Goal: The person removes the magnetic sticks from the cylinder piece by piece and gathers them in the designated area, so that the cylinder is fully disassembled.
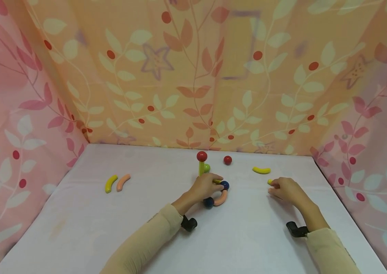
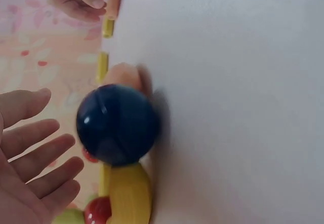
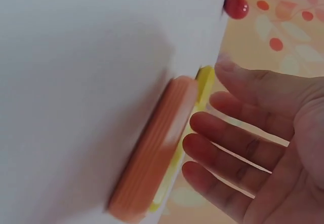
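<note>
My left hand (image 1: pixel 205 187) is over a group of joined toy balls and sticks, its fingers (image 2: pixel 43 150) straight and spread apart in the left wrist view. Close by are a dark blue ball (image 1: pixel 224 185) and another dark blue ball (image 1: pixel 208 202), with a curved salmon stick (image 1: pixel 221 198) between them. Part of a yellow stick (image 1: pixel 216 181) shows under the fingers. My right hand (image 1: pixel 287 190) is beside a yellow piece (image 1: pixel 270 182), mostly hidden in the head view. In the right wrist view, its relaxed fingers are near a salmon stick (image 3: pixel 154 148), holding nothing visible.
A red ball (image 1: pixel 202 156) tops an upright yellow-green stick (image 1: pixel 202 168), beside a green ball (image 1: pixel 207 168). Another red ball (image 1: pixel 227 160) lies behind. A curved yellow stick (image 1: pixel 261 170) lies right; yellow (image 1: pixel 111 183) and salmon (image 1: pixel 123 182) sticks lie left. Patterned cloth (image 1: pixel 193 76) surrounds the table.
</note>
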`<action>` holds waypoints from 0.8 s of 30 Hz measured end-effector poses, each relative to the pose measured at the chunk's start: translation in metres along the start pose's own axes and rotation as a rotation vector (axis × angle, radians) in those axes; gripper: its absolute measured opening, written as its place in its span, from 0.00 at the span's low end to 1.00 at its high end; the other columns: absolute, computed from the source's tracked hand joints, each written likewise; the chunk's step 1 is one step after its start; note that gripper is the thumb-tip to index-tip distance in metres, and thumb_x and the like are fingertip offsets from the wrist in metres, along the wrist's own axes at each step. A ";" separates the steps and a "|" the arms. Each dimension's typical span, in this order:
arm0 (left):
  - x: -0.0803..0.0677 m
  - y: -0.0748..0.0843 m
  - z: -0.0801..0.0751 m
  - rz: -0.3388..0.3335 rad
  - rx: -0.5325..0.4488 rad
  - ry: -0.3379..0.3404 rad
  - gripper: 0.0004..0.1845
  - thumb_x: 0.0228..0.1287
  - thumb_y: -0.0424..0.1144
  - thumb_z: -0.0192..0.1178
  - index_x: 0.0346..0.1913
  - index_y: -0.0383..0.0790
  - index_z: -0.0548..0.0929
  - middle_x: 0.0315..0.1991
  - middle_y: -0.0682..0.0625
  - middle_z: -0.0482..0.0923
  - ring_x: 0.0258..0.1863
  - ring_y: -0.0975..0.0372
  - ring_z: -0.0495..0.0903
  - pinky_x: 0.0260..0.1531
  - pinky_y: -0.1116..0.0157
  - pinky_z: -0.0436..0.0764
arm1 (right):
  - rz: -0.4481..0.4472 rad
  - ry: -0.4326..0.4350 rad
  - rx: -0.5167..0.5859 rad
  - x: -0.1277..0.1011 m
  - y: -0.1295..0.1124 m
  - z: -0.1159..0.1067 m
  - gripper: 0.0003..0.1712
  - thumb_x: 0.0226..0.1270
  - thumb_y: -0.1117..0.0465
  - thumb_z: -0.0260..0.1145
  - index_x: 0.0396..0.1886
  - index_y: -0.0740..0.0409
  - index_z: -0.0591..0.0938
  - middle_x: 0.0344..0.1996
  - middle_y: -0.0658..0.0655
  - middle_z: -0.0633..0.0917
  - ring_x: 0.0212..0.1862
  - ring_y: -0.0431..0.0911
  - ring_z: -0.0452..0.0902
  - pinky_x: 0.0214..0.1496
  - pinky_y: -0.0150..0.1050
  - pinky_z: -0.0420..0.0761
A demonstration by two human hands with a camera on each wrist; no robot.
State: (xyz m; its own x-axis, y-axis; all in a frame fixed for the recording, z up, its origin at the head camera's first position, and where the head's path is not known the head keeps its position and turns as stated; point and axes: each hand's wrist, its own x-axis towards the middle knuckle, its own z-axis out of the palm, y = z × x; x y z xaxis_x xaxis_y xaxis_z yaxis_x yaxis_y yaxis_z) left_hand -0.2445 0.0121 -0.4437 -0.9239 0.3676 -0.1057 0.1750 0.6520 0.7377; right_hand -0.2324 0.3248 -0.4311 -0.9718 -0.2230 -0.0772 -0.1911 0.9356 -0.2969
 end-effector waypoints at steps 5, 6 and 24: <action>-0.011 -0.011 -0.018 -0.001 -0.054 -0.001 0.19 0.64 0.45 0.64 0.57 0.45 0.83 0.52 0.47 0.83 0.51 0.55 0.77 0.49 0.59 0.79 | -0.018 0.003 0.080 0.004 -0.011 -0.004 0.18 0.63 0.60 0.67 0.48 0.68 0.84 0.36 0.59 0.86 0.39 0.50 0.79 0.47 0.53 0.80; -0.013 -0.013 -0.023 -0.009 -0.065 -0.001 0.19 0.64 0.45 0.65 0.57 0.45 0.83 0.50 0.47 0.83 0.49 0.55 0.77 0.47 0.60 0.79 | -0.019 0.006 0.098 0.006 -0.013 -0.004 0.18 0.63 0.59 0.67 0.48 0.68 0.83 0.36 0.59 0.86 0.40 0.50 0.79 0.47 0.52 0.80; -0.016 -0.055 -0.067 -0.077 -0.273 0.208 0.20 0.64 0.42 0.65 0.56 0.38 0.82 0.50 0.47 0.85 0.51 0.55 0.82 0.53 0.58 0.82 | -0.185 0.142 0.395 0.050 -0.091 -0.015 0.18 0.65 0.59 0.67 0.51 0.63 0.83 0.43 0.62 0.87 0.45 0.52 0.81 0.51 0.50 0.83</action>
State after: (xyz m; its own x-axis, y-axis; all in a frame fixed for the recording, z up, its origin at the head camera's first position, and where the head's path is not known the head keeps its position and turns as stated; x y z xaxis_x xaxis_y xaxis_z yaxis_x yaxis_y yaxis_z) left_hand -0.2624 -0.0743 -0.4384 -0.9853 0.1632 -0.0505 0.0309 0.4607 0.8870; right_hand -0.2659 0.2325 -0.3932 -0.9408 -0.3110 0.1346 -0.3228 0.7013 -0.6357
